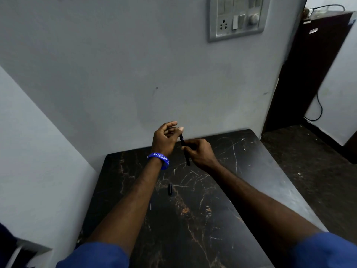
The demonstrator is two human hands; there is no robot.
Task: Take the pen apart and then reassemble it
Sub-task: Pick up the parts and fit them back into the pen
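Head view: my right hand [201,151] pinches the slim black pen barrel [185,149] mid-length, tilted, above the veined dark marble table [251,151]; my left hand [166,138], at its 11 o'clock end, curls half-open, fingertips on the tip. Light, rigid, slick plastic, I judge. Cap [170,189] lies at 6 o'clock

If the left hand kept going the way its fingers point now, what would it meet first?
Probably the top of the pen body, which the right hand grips; the left hand has its fingers right beside that end. Depth is unclear; beyond is only the wall.
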